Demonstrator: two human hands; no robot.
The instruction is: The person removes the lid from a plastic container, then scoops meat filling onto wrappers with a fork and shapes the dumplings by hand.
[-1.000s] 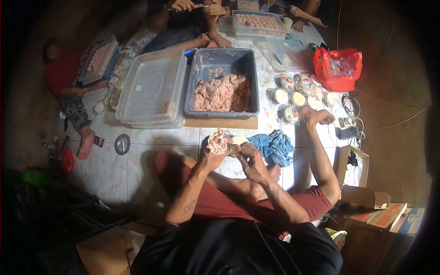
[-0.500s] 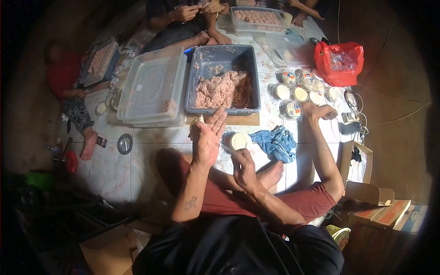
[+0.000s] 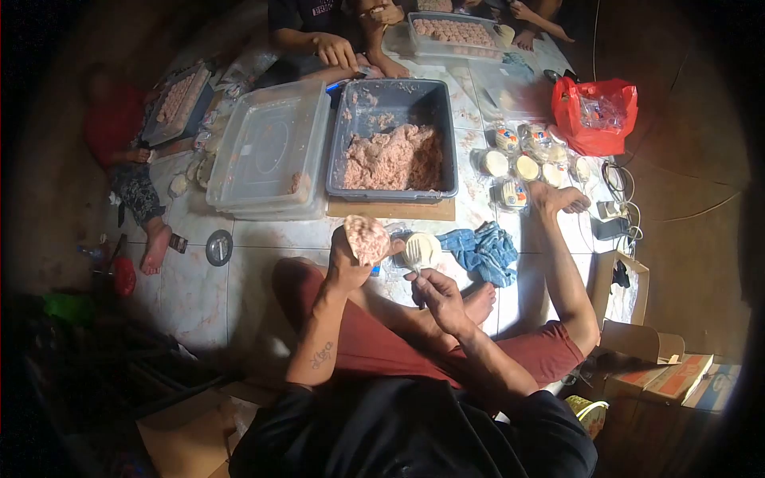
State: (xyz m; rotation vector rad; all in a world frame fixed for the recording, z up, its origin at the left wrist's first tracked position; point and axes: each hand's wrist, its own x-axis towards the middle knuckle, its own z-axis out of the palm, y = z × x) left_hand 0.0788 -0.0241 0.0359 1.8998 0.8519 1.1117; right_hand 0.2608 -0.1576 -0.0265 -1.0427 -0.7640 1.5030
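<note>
Pink meat [image 3: 367, 241] cupped in left hand [image 3: 346, 269], fork [image 3: 414, 259] in right hand [image 3: 441, 296]

A black short-sleeved shirt [image 3: 398, 430] tops maroon shorts [image 3: 390, 358], while a dark, script-like tattoo [image 3: 321, 355] marks the forearm [image 3: 324, 315] below the left hand [image 3: 346, 272].

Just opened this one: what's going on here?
A person sits on the tiled floor, the left hand holding a clump of pink mixture. The right hand grips a fork-like utensil over a pale round disc, with a blue cloth just to the right. Ahead, a grey tub holds a larger pink mass. Other people sit farther back, near rows of pink pieces.
</note>
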